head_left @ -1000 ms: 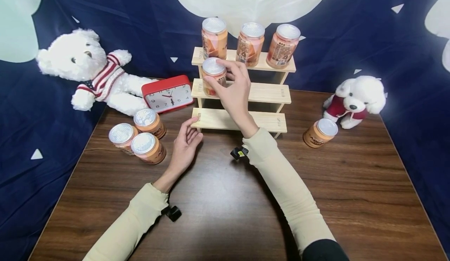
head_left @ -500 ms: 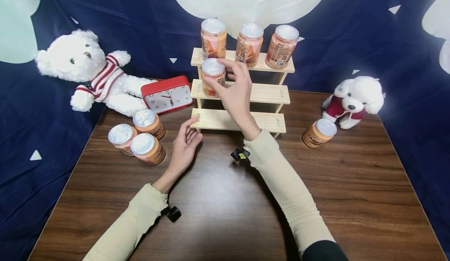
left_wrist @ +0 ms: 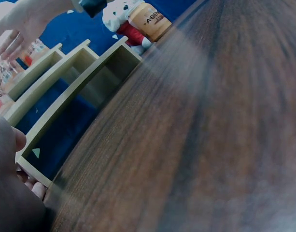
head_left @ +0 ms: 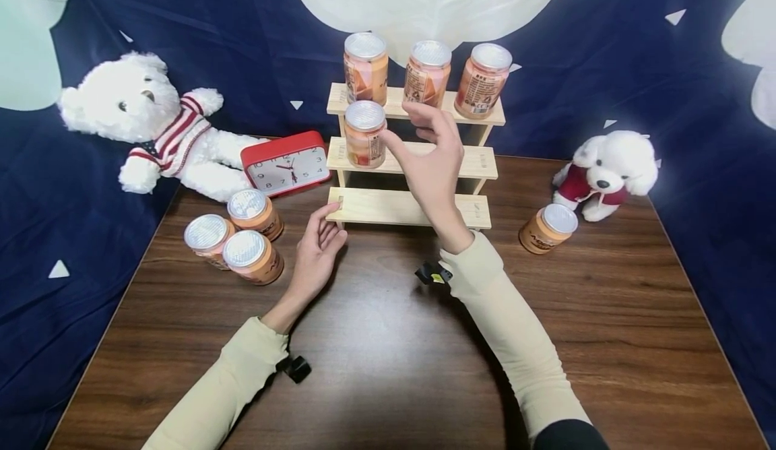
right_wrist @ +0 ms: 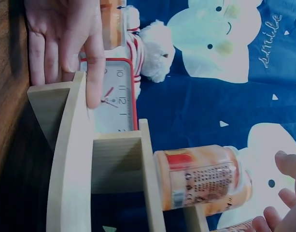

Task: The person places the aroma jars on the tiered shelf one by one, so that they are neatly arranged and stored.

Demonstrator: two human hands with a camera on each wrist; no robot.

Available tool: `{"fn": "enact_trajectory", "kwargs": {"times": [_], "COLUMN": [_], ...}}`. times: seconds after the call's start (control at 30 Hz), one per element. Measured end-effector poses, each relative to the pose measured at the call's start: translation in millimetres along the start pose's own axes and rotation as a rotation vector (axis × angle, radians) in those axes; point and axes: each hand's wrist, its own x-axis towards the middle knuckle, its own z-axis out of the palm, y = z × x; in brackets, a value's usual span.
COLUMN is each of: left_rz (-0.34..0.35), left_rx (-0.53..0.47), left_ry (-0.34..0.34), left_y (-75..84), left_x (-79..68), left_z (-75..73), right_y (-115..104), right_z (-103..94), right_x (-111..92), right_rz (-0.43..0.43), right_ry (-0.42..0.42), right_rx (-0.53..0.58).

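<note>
A jar (head_left: 366,137) of orange fruit with a silver lid stands upright at the left end of the middle step of a three-tier wooden display stand (head_left: 406,207). Just to its right is my right hand (head_left: 433,157), thumb and fingers spread apart with nothing between them; the thumb tip overlaps the jar's side in the head view. My left hand (head_left: 318,251) holds the left end of the bottom step; in the right wrist view its index finger (right_wrist: 94,72) lies over the board, the thumb at the front edge.
Three like jars (head_left: 428,73) line the top step. Several more stand on the brown table (head_left: 388,356): a group (head_left: 253,256) at left and a single jar (head_left: 547,229) at right. A red clock (head_left: 285,164), white teddy bear (head_left: 164,123) and white plush dog (head_left: 606,174) sit around the stand.
My right hand has let go of the jar on the middle step and moved off to the right, its fingers spreading. The jar stays in place, and my left hand keeps its place.
</note>
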Motion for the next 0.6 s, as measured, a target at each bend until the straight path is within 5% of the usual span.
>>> {"fn": "enact_trajectory", "kwargs": {"times": [0.6], "left_rz": [0.0], "left_rx": [0.001], "left_ry": [-0.002], "left_y": [-0.3], "left_x": [-0.3], "left_z": [-0.3], "right_y": [-9.7], "right_z": [-47.0], "right_x": [-10.4], "right_rz": [-0.013], "right_ry": [0.078], "right_rx": [0.018]}}
